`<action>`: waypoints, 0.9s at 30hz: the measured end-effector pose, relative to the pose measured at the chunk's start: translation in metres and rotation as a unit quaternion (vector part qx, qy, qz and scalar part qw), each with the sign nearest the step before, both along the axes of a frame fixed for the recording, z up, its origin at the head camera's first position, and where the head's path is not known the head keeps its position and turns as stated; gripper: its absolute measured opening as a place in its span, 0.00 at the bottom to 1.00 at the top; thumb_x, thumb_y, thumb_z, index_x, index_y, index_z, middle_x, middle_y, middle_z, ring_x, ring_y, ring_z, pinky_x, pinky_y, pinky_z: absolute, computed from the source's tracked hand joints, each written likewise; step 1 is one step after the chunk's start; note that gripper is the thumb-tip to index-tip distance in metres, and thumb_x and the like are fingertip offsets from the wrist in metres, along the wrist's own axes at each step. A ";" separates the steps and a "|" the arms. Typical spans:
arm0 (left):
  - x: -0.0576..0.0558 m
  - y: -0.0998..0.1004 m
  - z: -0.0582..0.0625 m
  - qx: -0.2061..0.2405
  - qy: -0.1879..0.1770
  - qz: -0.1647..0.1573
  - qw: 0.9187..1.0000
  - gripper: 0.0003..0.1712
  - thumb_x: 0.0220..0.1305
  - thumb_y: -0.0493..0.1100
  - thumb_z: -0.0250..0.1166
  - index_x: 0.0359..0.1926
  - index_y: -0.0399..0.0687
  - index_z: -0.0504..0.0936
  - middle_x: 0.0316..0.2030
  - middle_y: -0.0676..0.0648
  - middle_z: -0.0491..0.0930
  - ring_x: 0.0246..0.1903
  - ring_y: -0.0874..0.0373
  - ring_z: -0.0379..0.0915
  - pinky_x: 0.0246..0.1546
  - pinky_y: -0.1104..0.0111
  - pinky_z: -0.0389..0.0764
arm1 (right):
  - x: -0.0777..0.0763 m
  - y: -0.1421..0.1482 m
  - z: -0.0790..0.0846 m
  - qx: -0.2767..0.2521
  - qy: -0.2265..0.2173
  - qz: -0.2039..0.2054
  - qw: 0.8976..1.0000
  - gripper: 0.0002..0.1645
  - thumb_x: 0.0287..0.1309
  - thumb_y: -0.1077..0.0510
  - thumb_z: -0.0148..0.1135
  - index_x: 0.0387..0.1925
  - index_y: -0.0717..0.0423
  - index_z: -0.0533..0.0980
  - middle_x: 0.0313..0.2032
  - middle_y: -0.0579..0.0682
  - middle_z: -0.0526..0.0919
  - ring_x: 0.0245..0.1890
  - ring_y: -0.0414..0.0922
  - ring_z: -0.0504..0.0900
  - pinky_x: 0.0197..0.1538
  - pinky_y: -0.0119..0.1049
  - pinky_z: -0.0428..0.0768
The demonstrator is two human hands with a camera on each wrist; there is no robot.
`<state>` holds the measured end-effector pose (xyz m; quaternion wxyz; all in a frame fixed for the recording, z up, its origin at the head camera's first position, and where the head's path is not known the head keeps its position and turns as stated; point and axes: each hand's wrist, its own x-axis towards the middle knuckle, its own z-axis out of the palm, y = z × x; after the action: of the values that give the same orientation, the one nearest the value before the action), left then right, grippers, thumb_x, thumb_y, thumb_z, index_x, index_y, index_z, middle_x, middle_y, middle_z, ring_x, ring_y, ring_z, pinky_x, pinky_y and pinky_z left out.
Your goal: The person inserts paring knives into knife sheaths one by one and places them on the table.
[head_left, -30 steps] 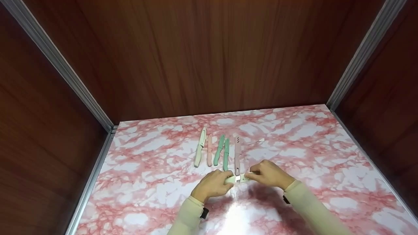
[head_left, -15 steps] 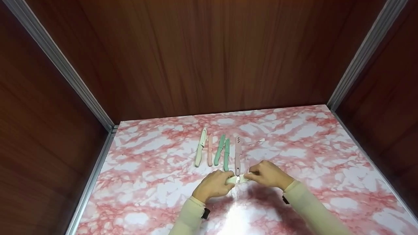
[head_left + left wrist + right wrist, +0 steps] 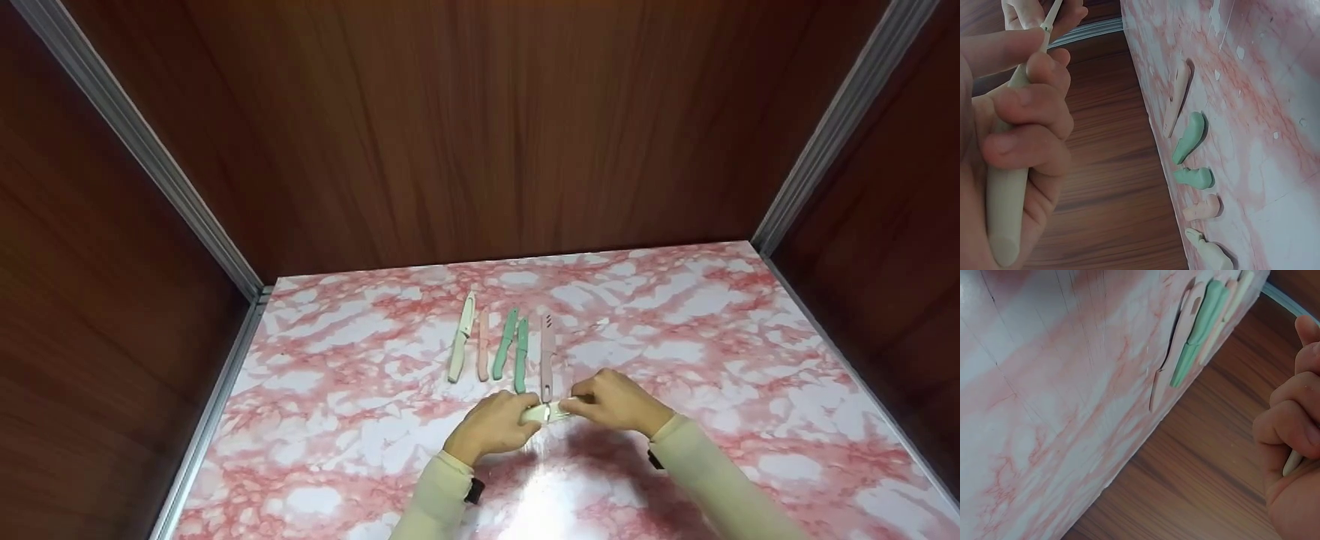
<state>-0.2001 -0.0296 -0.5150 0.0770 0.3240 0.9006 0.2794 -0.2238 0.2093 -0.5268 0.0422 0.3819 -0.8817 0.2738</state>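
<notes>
My left hand [image 3: 491, 427] grips the cream handle of a small knife [image 3: 1005, 208], its fingers curled round it. My right hand [image 3: 615, 401] pinches the cream sheath [image 3: 559, 412] at the blade end, and the sheath's tip shows below the curled fingers in the right wrist view. Between handle and sheath, a narrow bright strip shows in the head view; most of the blade is hidden. Just beyond the hands lies a dusty-pink sheathed knife [image 3: 547, 352], its handle end close to the held knife.
Left of the dusty-pink knife lie two green knives [image 3: 505, 345], a pink knife [image 3: 483, 349] and a cream knife [image 3: 460, 341], all sheathed. They rest on a pink-and-white marbled tabletop [image 3: 337, 412]. Dark wood panels [image 3: 480, 135] with metal corner rails [image 3: 832, 120] enclose the table.
The bright strip between the handle and the sheath has narrowed, with the left hand shifting slightly right. Both hands keep their hold, and the knives on the table stay put.
</notes>
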 end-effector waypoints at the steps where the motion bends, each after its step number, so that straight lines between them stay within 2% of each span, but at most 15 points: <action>1: 0.000 0.000 0.000 -0.001 0.001 0.001 1.000 0.07 0.60 0.43 0.60 0.28 0.53 0.71 0.16 0.58 0.63 0.15 0.67 0.56 0.15 0.73 0.59 | 0.000 0.000 0.000 0.000 -0.002 0.000 1.000 0.21 0.61 0.43 0.59 0.14 0.43 0.72 0.12 0.30 0.60 0.12 0.26 0.54 0.17 0.23 0.56; 11: 0.001 0.002 0.000 -0.002 0.001 0.003 1.000 0.06 0.60 0.43 0.61 0.28 0.53 0.72 0.17 0.58 0.65 0.14 0.66 0.56 0.15 0.72 0.60 | 0.001 -0.001 0.000 -0.002 0.009 0.008 1.000 0.23 0.62 0.43 0.58 0.13 0.43 0.68 0.12 0.31 0.60 0.12 0.27 0.55 0.18 0.24 0.57; 20: 0.001 0.002 -0.001 -0.002 -0.001 0.009 1.000 0.05 0.60 0.43 0.60 0.29 0.53 0.72 0.17 0.58 0.66 0.14 0.66 0.57 0.15 0.72 0.60 | 0.000 -0.003 0.000 0.001 0.021 0.012 1.000 0.21 0.61 0.43 0.59 0.14 0.42 0.71 0.13 0.31 0.62 0.13 0.27 0.56 0.18 0.23 0.57; 23: 0.001 0.002 -0.003 0.003 -0.003 0.008 1.000 0.05 0.60 0.43 0.60 0.29 0.53 0.73 0.17 0.58 0.66 0.14 0.66 0.57 0.15 0.72 0.60 | 0.000 -0.003 -0.001 0.007 0.026 0.006 1.000 0.21 0.61 0.43 0.59 0.14 0.42 0.70 0.13 0.31 0.62 0.13 0.27 0.56 0.18 0.24 0.58; 27: 0.001 0.001 -0.005 0.002 -0.005 0.005 1.000 0.05 0.60 0.43 0.60 0.29 0.53 0.73 0.17 0.59 0.65 0.15 0.67 0.57 0.15 0.73 0.60 | 0.000 -0.003 -0.002 0.018 0.011 -0.011 1.000 0.21 0.60 0.41 0.59 0.15 0.43 0.72 0.14 0.31 0.63 0.13 0.28 0.58 0.19 0.26 0.59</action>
<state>-0.1991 -0.0284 -0.5197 0.0793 0.3181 0.9013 0.2832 -0.2238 0.2060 -0.5287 0.0478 0.3757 -0.8901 0.2534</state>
